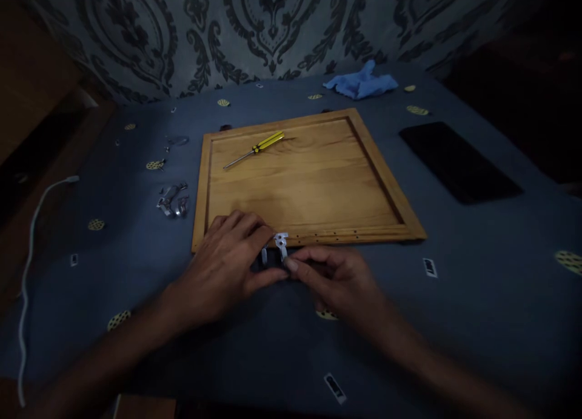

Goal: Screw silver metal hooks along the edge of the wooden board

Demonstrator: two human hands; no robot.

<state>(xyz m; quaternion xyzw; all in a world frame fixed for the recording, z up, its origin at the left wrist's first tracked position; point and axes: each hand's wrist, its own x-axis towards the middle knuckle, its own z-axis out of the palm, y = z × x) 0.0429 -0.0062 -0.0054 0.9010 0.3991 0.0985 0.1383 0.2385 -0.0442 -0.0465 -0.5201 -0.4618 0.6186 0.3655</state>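
Note:
A wooden panel (300, 182) with a raised frame lies flat on the cloth, with small dark holes along its near edge. At that edge is a small silvery metal fitting (281, 244) with a holed tab. My right hand (343, 279) pinches its lower end between thumb and fingers. My left hand (231, 264) curls over the near left frame, its index finger and thumb closed around the fitting's left side; the exact contact is partly hidden. A screwdriver (259, 147) with a yellow and black handle rests on the panel.
Several loose metal pieces (173, 202) lie left of the panel, with a few small ones (177, 140) farther back. A dark flat slab (459, 161) is at the right, a blue cloth (361, 81) at the back. A white cable (30, 261) runs down the left side.

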